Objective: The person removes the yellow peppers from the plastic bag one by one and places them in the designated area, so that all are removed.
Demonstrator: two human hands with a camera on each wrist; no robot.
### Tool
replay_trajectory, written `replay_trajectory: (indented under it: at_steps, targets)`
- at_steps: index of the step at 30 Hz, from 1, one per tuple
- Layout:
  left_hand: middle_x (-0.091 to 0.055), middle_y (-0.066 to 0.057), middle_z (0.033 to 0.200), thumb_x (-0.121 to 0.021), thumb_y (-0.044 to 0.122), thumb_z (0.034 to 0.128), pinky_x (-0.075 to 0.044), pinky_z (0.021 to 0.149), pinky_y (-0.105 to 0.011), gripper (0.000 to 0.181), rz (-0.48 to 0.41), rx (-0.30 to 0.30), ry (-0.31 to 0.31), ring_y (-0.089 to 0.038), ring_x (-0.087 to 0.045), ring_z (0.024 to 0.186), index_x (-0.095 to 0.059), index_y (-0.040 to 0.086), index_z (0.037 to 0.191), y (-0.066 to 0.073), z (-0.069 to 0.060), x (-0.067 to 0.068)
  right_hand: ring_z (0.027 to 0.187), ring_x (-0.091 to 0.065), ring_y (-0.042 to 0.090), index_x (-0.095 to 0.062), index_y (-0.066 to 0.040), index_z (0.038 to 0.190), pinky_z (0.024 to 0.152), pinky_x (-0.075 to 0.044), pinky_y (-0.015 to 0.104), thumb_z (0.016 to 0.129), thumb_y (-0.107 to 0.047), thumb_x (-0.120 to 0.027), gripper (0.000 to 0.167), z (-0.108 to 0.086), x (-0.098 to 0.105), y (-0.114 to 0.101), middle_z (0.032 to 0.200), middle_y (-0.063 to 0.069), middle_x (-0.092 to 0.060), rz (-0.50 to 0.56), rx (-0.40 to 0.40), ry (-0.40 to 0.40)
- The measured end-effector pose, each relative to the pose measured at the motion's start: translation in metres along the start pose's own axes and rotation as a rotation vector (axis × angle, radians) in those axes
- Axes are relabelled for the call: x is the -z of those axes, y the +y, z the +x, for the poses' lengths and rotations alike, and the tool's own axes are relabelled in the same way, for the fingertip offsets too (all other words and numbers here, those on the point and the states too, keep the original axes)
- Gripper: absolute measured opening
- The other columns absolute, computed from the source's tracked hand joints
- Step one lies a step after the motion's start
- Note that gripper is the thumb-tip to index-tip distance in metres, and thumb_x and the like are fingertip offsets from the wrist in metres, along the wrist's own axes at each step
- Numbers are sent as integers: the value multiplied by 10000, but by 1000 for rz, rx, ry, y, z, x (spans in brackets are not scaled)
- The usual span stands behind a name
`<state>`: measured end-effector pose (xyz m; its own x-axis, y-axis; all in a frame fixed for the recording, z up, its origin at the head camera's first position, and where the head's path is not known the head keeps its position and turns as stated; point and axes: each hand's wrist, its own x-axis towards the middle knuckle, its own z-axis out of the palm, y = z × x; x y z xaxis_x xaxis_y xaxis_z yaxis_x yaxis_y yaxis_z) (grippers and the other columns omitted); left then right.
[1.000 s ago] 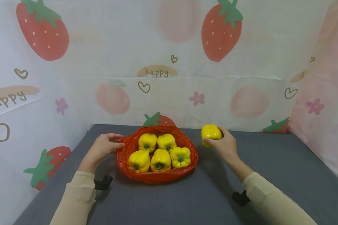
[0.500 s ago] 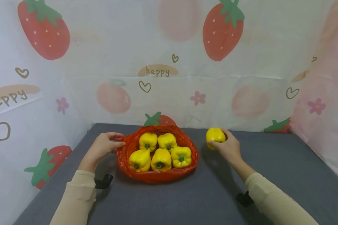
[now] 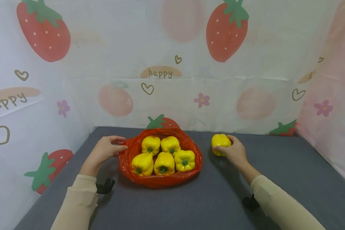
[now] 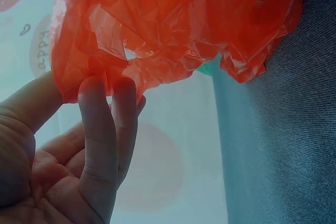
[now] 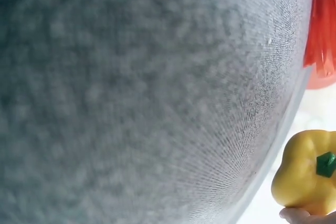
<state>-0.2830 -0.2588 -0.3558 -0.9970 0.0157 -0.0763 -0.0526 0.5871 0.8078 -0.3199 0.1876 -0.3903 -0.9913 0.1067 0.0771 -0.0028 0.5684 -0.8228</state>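
Note:
A red plastic bag (image 3: 161, 182) lies with its mouth spread on the table, holding several yellow bell peppers (image 3: 164, 163) with green stems. At the bag's left rim, my left hand (image 3: 104, 150) pinches the plastic between thumb and fingers; the left wrist view shows the thin red film (image 4: 157, 19) at the fingertips. To the right of the bag, my right hand (image 3: 234, 153) grips another yellow bell pepper (image 3: 220, 140) from its right side, low at the table. In the right wrist view that pepper (image 5: 302, 171) shows its green stem, with only a fingertip visible under it.
A dark grey cloth (image 3: 172, 207) covers the table. Behind it hangs a pale backdrop (image 3: 172, 105) printed with strawberries, hearts and flowers, which also encloses the left and right sides. A black wrist camera (image 3: 105, 186) sits at the left cuff.
My right hand has carried its bell pepper slightly right and down to the table, away from the bag. My left hand and the bag have stayed in place.

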Motion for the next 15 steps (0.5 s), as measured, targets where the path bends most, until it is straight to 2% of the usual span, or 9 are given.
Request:
replay_trajectory:
  at_steps: [15]
  targets:
    - [-599, -255, 1337, -676, 264, 947, -608, 850, -364, 550, -3, -11, -2, -235, -677, 999, -525, -6, 1401, 0, 0, 0, 1216, -498, 401, -320, 48, 1508, 1032, -459, 528, 847, -311, -760, 871, 2, -3, 2, 1477, 269, -432, -48, -11, -44]
